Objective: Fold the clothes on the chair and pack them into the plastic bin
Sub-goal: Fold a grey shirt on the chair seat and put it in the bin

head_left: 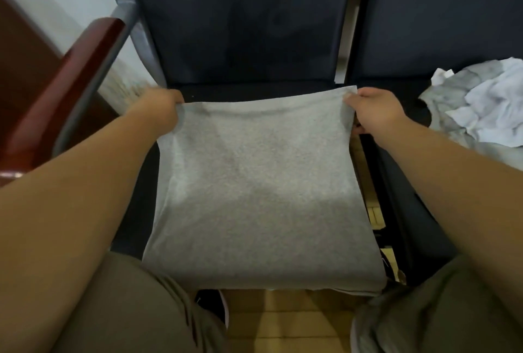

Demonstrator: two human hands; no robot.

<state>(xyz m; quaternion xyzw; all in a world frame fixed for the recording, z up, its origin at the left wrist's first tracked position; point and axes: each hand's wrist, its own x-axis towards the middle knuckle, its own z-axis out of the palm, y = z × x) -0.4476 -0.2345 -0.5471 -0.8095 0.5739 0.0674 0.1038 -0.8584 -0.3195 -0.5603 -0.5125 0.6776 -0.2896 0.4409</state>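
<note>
No readable text, label, brand, number or sign shows on anything in view.

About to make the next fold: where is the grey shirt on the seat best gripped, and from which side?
At its two far corners, each from its outer side. The grey shirt lies flat on the seat with a straight far edge; the left hand and right hand pinch those corners, so that edge likely lifts evenly.

Grey rectangular folded fabric garment (263, 188) laid on seat of dark upholstered chair (240, 27); far corners pinched by left grip (158, 109) and right grip (373, 112). Crumpled white-grey cloth pile (481, 109) laid on neighbouring chair (441, 12), right.
</note>
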